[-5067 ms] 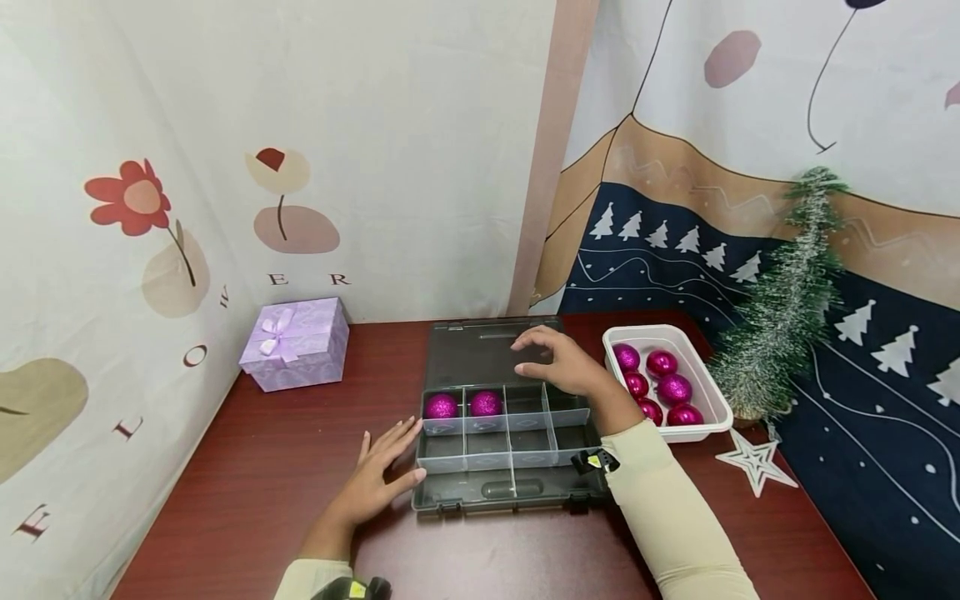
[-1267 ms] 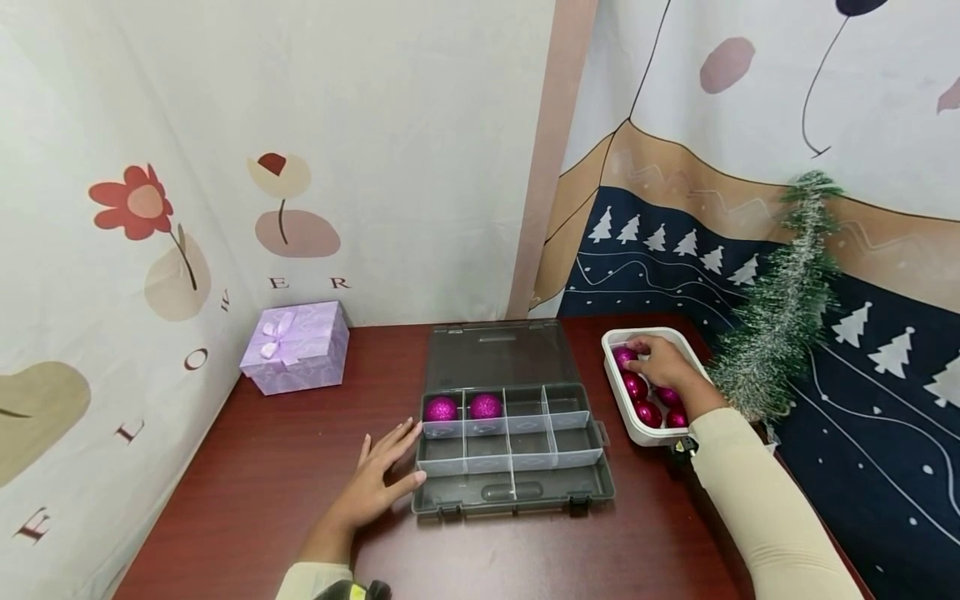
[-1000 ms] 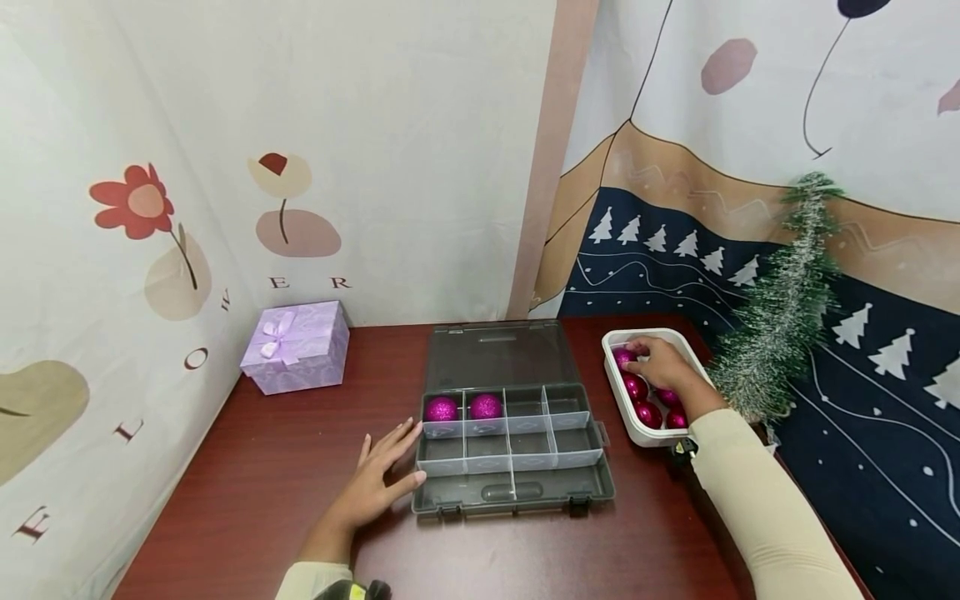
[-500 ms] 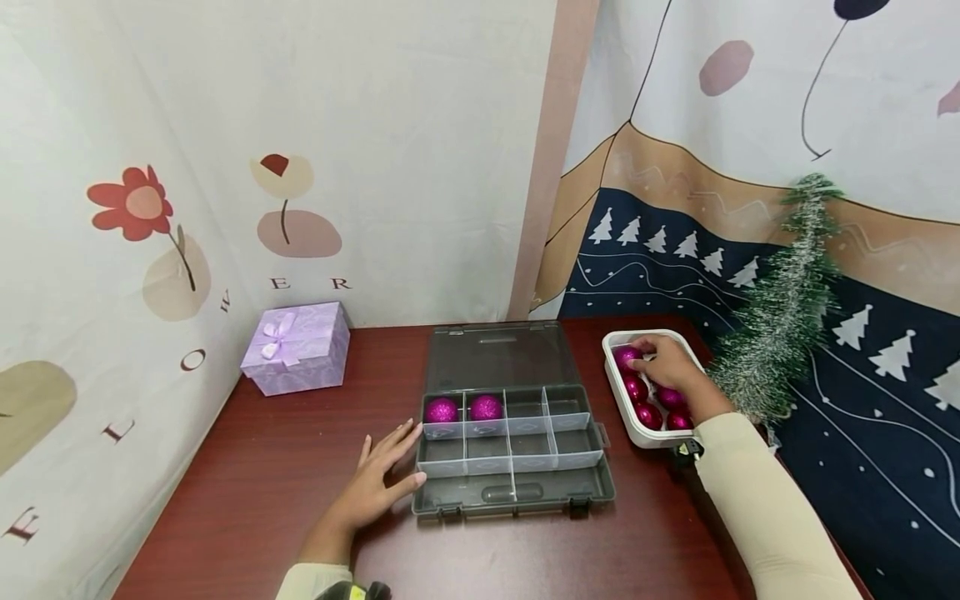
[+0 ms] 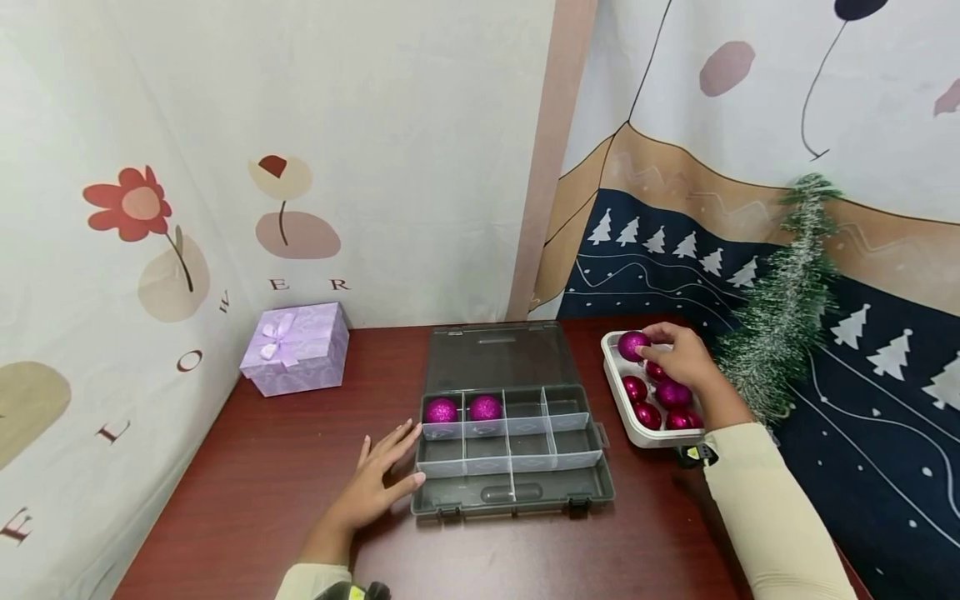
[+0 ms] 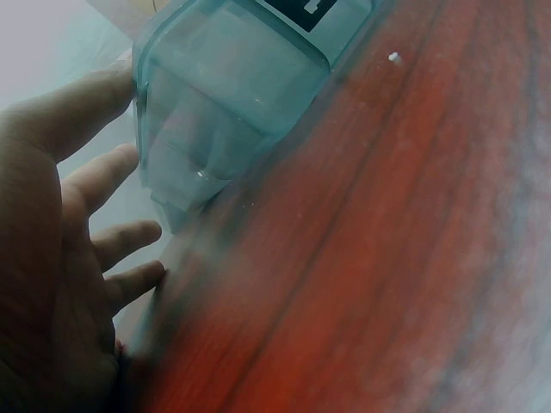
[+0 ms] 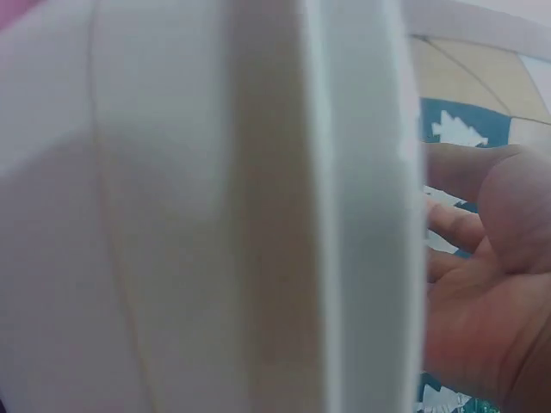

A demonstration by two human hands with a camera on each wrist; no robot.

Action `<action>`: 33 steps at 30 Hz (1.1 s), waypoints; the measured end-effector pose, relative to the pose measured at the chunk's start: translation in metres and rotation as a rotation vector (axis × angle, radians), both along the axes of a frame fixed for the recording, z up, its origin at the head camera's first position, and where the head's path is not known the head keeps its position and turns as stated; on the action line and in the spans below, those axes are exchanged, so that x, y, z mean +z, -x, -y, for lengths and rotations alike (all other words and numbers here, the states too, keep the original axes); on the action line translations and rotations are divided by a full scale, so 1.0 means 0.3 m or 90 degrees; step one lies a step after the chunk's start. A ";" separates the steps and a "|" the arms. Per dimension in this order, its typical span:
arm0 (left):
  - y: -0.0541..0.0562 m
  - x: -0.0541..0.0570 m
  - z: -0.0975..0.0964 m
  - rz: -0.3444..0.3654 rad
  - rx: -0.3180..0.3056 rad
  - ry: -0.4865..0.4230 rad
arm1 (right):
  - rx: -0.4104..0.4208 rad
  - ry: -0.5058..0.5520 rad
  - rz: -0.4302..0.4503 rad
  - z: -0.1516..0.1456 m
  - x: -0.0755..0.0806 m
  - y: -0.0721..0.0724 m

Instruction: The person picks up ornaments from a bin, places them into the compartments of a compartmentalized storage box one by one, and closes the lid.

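My right hand point(image 5: 686, 360) pinches a glittery magenta Christmas ball point(image 5: 633, 346) between thumb and fingers, at the far left corner of the white bin point(image 5: 633, 429). Several more magenta balls, shiny and glittery, lie in that bin below the hand. In the right wrist view the bin's wall point(image 7: 370, 215) hides the fingertips and the ball. My left hand point(image 5: 375, 483) rests with spread, straight fingers at the left side of a grey divided organizer box point(image 5: 465, 508), touching its edge. Two glittery balls point(image 5: 441, 410) sit in the first two back compartments; its lid point(image 5: 495, 354) lies folded back.
A lilac gift box point(image 5: 296, 350) with a bow stands at the back left of the brown table point(image 5: 247, 492). Behind the right hand rises a small frosted tinsel tree point(image 5: 783, 308). Printed curtains close off the back and both sides.
My right hand went from over the organizer into the white bin, took hold of a glittery ball there, and has just raised it toward the rim. The left hand has stayed put.
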State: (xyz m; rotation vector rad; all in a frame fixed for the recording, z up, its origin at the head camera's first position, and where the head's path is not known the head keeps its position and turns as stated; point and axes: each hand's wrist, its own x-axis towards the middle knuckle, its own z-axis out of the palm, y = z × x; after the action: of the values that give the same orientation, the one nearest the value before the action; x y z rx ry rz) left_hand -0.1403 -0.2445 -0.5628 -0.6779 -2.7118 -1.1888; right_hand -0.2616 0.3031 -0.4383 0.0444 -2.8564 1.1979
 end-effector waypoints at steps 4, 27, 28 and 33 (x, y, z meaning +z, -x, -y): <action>-0.002 -0.002 0.001 0.000 0.001 -0.001 | 0.006 0.040 -0.007 0.018 0.005 -0.016; -0.010 0.009 -0.006 0.003 0.004 -0.006 | 0.028 0.166 -0.031 0.134 0.005 -0.085; -0.011 0.009 -0.006 0.003 0.004 -0.005 | 0.029 0.172 -0.034 0.142 0.003 -0.087; -0.011 0.011 -0.007 -0.003 0.004 -0.006 | 0.045 0.210 -0.033 0.176 -0.011 -0.092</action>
State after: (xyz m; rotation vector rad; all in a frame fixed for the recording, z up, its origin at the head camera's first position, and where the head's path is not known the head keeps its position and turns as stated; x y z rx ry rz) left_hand -0.1370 -0.2423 -0.5594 -0.6706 -2.7004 -1.1961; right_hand -0.2339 0.2505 -0.4416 0.1625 -2.5951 1.6387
